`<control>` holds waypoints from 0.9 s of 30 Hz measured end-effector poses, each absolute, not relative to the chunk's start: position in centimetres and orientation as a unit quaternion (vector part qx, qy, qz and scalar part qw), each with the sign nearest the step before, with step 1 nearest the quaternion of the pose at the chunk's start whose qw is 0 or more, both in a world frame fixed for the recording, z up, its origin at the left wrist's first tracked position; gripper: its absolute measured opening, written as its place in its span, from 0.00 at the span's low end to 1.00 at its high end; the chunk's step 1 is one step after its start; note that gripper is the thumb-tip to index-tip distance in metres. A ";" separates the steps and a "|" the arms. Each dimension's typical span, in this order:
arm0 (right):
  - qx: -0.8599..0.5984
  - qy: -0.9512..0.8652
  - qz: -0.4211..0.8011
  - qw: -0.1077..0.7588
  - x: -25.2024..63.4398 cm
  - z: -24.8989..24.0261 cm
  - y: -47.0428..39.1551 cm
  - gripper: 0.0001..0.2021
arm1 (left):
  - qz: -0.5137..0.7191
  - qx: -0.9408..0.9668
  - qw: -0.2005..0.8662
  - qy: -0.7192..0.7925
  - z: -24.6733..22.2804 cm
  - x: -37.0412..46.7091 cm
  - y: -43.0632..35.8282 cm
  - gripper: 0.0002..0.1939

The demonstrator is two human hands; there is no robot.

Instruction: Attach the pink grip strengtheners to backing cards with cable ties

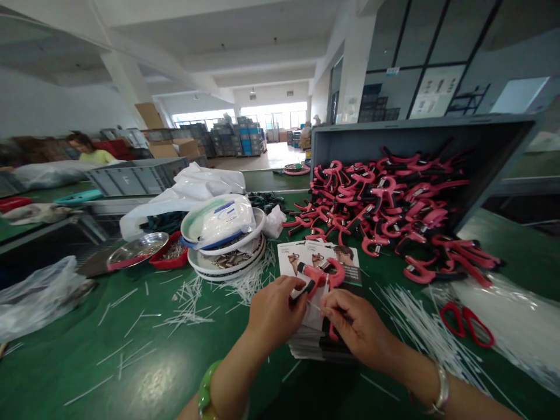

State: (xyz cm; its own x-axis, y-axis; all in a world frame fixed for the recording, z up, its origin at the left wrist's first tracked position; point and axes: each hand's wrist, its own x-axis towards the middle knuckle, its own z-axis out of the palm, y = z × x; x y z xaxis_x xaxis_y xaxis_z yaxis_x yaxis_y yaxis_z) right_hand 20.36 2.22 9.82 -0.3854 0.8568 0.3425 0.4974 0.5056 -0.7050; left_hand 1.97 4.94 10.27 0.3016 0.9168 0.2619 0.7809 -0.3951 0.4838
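My left hand [280, 309] is closed around the black handle of a pink-and-black clamp-like hand tool [336, 274]. The tool lies over a stack of printed cards [301, 344] that show pictures of similar tools. Beside it, my right hand [356, 324] pinches a thin white cable tie [326, 286] near the tool and the top card. Part of the tie is hidden by my fingers. To the right, many loose white cable ties [431, 329] lie in a bundle next to red-handled scissors [467, 324].
A tipped grey crate [420, 125] spills many pink-and-black tools [371, 192] behind the cards. At left stand stacked white bowls [227, 265], a red tray [168, 254] of small metal parts and a metal dish [137, 249]. Plastic bags lie at both sides. A person [94, 151] sits far left.
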 end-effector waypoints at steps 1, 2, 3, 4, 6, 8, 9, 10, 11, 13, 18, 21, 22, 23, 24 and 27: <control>-0.428 -0.790 0.256 0.357 20.4 9.8 2.2 0.12 | 0.258 0.801 0.148 0.520 10.2 1.9 5.0 0.11; -0.429 -0.789 0.256 0.358 20.4 9.7 2.3 0.12 | 0.262 0.804 0.161 0.509 10.1 1.8 5.0 0.12; -0.431 -0.788 0.256 0.358 20.4 9.7 2.3 0.12 | 0.266 0.804 0.172 0.503 10.0 1.7 5.0 0.13; -0.431 -0.789 0.255 0.356 20.4 9.6 2.4 0.12 | 0.269 0.802 0.178 0.502 9.9 1.6 5.1 0.13; -0.429 -0.790 0.254 0.357 20.5 9.6 2.4 0.11 | 0.272 0.797 0.176 0.510 9.8 1.6 5.1 0.13; -0.425 -0.788 0.255 0.365 20.5 9.5 2.4 0.12 | 0.268 0.797 0.167 0.515 9.9 1.8 5.0 0.11; -0.423 -0.785 0.256 0.372 20.6 9.3 2.4 0.12 | 0.266 0.797 0.162 0.517 9.9 2.0 4.9 0.11; -0.422 -0.783 0.257 0.378 20.7 9.2 2.3 0.12 | 0.265 0.797 0.154 0.521 10.0 2.1 4.9 0.11; -0.420 -0.781 0.256 0.385 20.7 9.0 2.3 0.12 | 0.264 0.796 0.147 0.525 10.0 2.2 4.8 0.11; -0.415 -0.778 0.256 0.397 20.6 8.8 2.1 0.11 | 0.265 0.793 0.135 0.531 10.1 2.3 4.6 0.10; -0.371 -0.818 0.240 0.368 20.7 10.0 1.7 0.12 | 0.259 0.808 0.128 0.513 10.0 1.9 4.6 0.12; -0.392 -0.834 0.218 0.321 24.3 10.9 1.8 0.13 | 0.269 0.821 0.096 0.494 9.4 1.7 4.5 0.10; -0.458 -0.803 0.191 0.329 26.6 10.8 1.9 0.14 | 0.276 0.826 0.075 0.485 9.1 1.7 4.4 0.10; -0.550 -0.749 0.133 0.345 29.3 10.4 2.0 0.15 | 0.279 0.833 0.053 0.475 8.8 1.7 4.2 0.10; -0.633 -0.696 0.077 0.331 32.3 9.8 2.0 0.15 | 0.280 0.839 0.032 0.465 8.5 1.7 4.0 0.11; -0.765 -0.597 -0.011 0.239 41.2 6.8 1.8 0.15 | 0.263 0.854 -0.012 0.448 8.2 1.6 3.4 0.13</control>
